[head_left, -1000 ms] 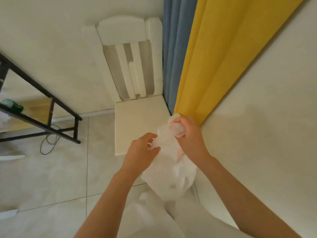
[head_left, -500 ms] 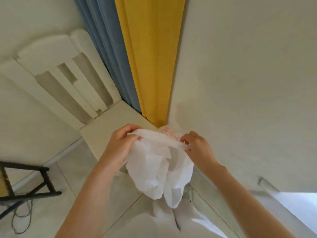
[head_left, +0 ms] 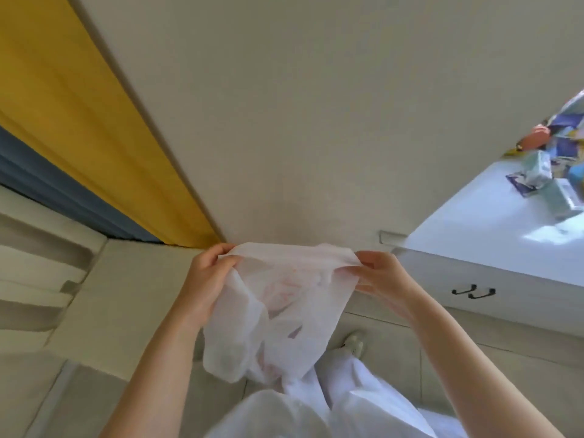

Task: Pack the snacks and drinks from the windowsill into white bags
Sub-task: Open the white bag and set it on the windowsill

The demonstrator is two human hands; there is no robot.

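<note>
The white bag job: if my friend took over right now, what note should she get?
Left hand: gripping the left side of the white bag at its top edge.
Right hand: gripping the right side, so the top edge is stretched between both hands while the rest hangs down.
Snacks and drinks: lying in a pile on the white windowsill, to the right, none touched.
Done: a bag is picked up and being spread; nothing shows through it.
Left: open the bag fully, step to the sill and put the items in.
</note>
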